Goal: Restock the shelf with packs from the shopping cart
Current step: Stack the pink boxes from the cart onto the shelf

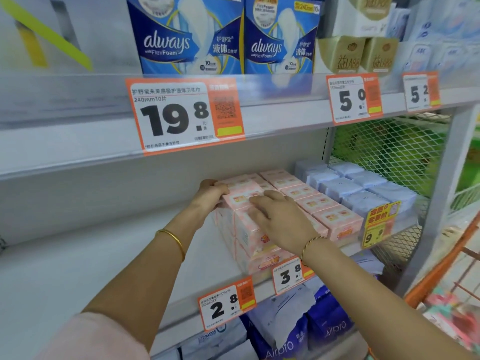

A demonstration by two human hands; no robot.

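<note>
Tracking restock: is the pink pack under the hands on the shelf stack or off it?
On it: the pink pack lies atop the stack, left hand and right hand touching it.

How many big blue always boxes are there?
2. The left box and the right box stand side by side on the top shelf. More may be hidden behind them.

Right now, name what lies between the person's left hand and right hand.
Head view: a pink rectangular pack, topping its stack, spans from left hand to right hand; both touch it.
</note>
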